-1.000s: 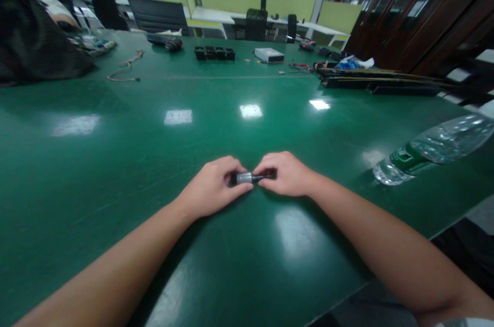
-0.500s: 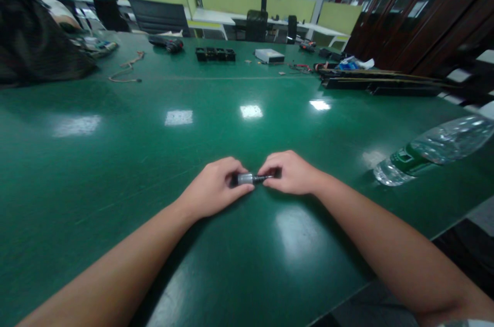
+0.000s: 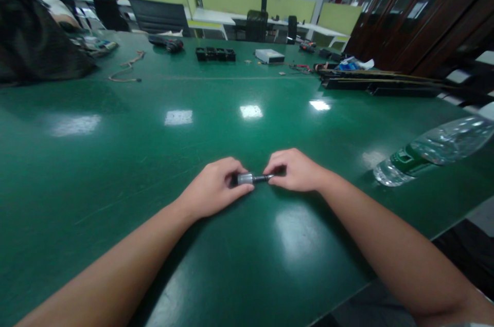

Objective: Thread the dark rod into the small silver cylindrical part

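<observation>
Close to the middle of the green table, a small silver-and-black cylinder (image 3: 245,178) lies level, with a thin dark shaft (image 3: 261,178) sticking out to the right. My left hand (image 3: 218,185) is closed around the cylinder's left end, thumb on the near side and fingers on the far side. The fingertips of my right hand (image 3: 295,170) pinch the shaft's right tip. Its remaining fingers are curled, and my palms hide both ends of the piece. What exact kind of part it is, I cannot tell.
A clear plastic bottle with a green label (image 3: 419,157) lies on its side at right. Along the table's far side (image 3: 216,90) sit a black row of box-shaped parts (image 3: 215,54), a grey box (image 3: 269,56), a cable (image 3: 127,69) and long dark strips (image 3: 378,82). A person's dark sleeve (image 3: 38,44) is at far left.
My right hand has shifted slightly to the right and up, so more of the dark shaft shows between my hands. My left hand and the cylinder have stayed put.
</observation>
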A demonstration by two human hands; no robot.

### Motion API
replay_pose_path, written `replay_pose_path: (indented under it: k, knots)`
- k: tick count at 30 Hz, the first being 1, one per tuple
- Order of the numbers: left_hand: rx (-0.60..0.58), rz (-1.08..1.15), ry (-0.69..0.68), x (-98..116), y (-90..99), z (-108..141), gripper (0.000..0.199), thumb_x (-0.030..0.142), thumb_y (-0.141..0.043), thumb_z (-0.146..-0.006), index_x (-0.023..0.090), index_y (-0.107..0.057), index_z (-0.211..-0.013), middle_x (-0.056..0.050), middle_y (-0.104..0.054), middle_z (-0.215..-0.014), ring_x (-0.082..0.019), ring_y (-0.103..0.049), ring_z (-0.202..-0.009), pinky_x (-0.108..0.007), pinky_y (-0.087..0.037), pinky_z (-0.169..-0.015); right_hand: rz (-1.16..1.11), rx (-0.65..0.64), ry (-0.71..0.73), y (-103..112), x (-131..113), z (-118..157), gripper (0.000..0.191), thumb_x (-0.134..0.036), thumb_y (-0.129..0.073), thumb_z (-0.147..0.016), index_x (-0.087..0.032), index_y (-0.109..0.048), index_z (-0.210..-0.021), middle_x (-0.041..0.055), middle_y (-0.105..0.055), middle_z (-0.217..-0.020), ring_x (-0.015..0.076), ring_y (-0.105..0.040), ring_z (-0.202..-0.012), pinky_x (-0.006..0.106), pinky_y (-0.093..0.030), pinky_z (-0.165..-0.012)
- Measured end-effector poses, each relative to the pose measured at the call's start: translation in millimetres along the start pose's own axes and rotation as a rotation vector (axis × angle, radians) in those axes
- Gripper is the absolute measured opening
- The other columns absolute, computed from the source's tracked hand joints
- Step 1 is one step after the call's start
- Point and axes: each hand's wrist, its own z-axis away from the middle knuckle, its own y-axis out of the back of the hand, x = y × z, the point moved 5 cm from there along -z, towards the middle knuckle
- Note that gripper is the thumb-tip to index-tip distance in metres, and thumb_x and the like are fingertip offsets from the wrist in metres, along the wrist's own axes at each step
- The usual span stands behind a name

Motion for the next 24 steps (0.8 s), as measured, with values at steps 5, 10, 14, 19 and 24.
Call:
replay_pose_path:
  k: [5,10,14,19,24]
  knots:
    - [0.001,0.009,-0.003,0,0.0,0,0.023,0.041,-0.069,-0.084,0.019,-0.068,-0.09,0.0,-0.061,-0.077,-0.015,-0.055,-0.067,-0.027,-0.04,-0.064,0.007,-0.039,-0.044,4,4,2,0.014,-0.013,-0.072,-0.075,-0.017,-0.077,-0.088,0.003,-0.072,-0.086,0.0135,-0.064,-0.079,0.025,-0.048,-0.074]
    - [-0.001,0.01,0.003,-1,-0.1,0,0.025,0.043,-0.069,-0.084,0.019,-0.068,-0.089,0.001,-0.06,-0.075,-0.015,-0.054,-0.066,-0.027,-0.039,-0.063,0.048,-0.075,-0.139,16,19,7,0.016,-0.014,-0.073,-0.075,-0.017,-0.078,-0.089,0.0025,-0.071,-0.083,0.0123,-0.063,-0.073,0.024,-0.047,-0.068]
    - [-0.005,0.005,0.009,-2,-0.1,1,0.025,0.044,-0.068,-0.085,0.019,-0.068,-0.088,0.001,-0.06,-0.074,-0.015,-0.054,-0.065,-0.027,-0.039,-0.062,0.06,-0.075,-0.198,22,29,11,0.017,-0.015,-0.074,-0.074,-0.016,-0.079,-0.09,0.0028,-0.072,-0.083,0.0122,-0.062,-0.071,0.024,-0.047,-0.067]
    - [0.005,-0.001,0.005,-1,1.3,1,0.026,0.045,-0.067,-0.085,0.019,-0.068,-0.088,0.0,-0.06,-0.074,-0.015,-0.055,-0.066,-0.027,-0.04,-0.063,0.004,-0.109,-0.162,20,23,10,0.017,-0.017,-0.074,-0.075,-0.018,-0.079,-0.092,0.0028,-0.072,-0.085,0.0119,-0.063,-0.073,0.024,-0.048,-0.069]
    - [-0.004,-0.002,0.032,0,0.9,0,0.027,0.046,-0.067,-0.084,0.019,-0.068,-0.091,0.0,-0.062,-0.074,-0.015,-0.055,-0.065,-0.027,-0.04,-0.061,-0.081,-0.034,-0.179,8,16,3,0.018,-0.019,-0.077,-0.074,-0.017,-0.078,-0.092,0.0031,-0.073,-0.083,0.0118,-0.063,-0.071,0.024,-0.047,-0.066]
